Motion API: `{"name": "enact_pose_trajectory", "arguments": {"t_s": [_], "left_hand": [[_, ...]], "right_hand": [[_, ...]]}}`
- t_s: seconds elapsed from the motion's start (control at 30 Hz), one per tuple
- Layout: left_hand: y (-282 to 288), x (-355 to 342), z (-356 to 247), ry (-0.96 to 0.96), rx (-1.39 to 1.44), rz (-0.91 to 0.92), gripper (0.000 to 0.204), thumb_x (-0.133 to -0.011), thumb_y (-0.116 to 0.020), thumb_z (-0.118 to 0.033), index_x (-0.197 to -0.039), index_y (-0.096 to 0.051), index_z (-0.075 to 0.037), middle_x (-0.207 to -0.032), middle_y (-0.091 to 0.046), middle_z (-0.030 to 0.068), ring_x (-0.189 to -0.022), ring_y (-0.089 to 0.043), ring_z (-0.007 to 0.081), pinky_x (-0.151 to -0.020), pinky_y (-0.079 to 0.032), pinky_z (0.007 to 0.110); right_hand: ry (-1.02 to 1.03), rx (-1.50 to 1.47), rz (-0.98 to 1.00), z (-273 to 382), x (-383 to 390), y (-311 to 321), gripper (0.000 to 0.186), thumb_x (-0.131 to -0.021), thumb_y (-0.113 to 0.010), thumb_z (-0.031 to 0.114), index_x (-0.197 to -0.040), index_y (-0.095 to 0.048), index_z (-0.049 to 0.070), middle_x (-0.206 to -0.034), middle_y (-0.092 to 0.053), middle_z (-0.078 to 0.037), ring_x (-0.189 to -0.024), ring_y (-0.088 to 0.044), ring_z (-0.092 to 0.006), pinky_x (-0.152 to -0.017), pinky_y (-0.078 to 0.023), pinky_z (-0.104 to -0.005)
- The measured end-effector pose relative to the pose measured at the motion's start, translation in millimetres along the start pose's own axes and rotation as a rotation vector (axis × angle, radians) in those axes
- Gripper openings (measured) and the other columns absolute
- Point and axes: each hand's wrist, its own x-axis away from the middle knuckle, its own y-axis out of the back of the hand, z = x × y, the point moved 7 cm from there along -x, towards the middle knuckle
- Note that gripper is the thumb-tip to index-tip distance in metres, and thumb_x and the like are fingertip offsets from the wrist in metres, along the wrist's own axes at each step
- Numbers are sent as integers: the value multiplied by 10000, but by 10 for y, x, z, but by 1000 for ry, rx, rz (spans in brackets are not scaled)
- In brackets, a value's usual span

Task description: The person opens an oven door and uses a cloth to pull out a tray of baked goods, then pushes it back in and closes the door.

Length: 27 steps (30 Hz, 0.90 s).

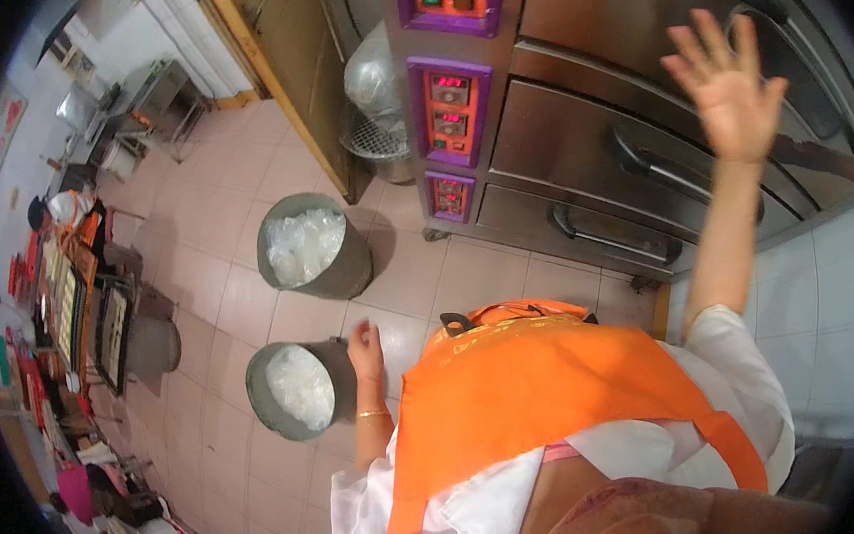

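Note:
My right hand (732,102) is raised in front of the steel deck oven (577,135), its fingers spread and nothing in it. It overlaps the upper door near a long dark handle (802,67); whether it touches the door I cannot tell. Low on my left side hangs my left hand (365,352), a bracelet on its wrist. Its fingers look loosely bent and are partly turned away, with no object visible in them. Closest to it stands a grey-green bucket (265,405) lined with clear plastic (301,385).
Another lined bucket (342,272) stands farther ahead. By the open door (286,67) is a mesh basket (377,135) with a plastic-wrapped bundle. Left of the tiled floor (212,334), a rack of trays (69,305) and cluttered shelves line the wall. Lit control panels (452,112) edge the oven.

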Motion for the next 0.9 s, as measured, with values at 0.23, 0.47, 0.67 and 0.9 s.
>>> {"name": "enact_pose_trajectory", "arguments": {"t_s": [0.23,0.47,0.67,0.9], "left_hand": [[96,228,-4219,-1064,166,4,275,-794,-572,22,-1065,-602,-14,-1069,-600,135,-986,-588,270,-865,-463,352],[-194,782,-5199,-1784,15,-99,280,-736,-589,-109,-1008,-634,-65,-1080,-591,151,-999,-580,319,-899,-409,446],[666,-1317,-3846,-634,188,-357,251,-801,-562,-28,-1046,-564,24,-1055,-577,176,-975,-538,345,-889,-422,408],[357,342,-4721,-1635,95,-151,330,-780,-599,-145,-1097,-549,-70,-1209,-513,175,-1044,-527,324,-895,-400,437]], "right_hand": [[-108,-523,-123,-1536,-176,-633,769,-833,-462,638,-1457,-238,249,-1525,-75,-183,-1365,-128,-466,-1047,-160,-662],[-452,-601,-6,-2679,-168,-1504,713,-902,-325,619,-1447,-267,163,-1487,-240,-172,-1334,-289,-371,-1054,-279,-530],[-422,226,202,-2572,-80,-1915,535,-951,-474,354,-1376,-373,45,-1431,-365,-96,-1267,-427,-241,-1015,-357,-386],[-563,-20,-97,-3409,0,-1514,330,-935,-462,188,-1209,-510,10,-1192,-555,-65,-1075,-536,-162,-881,-456,-315]]}}
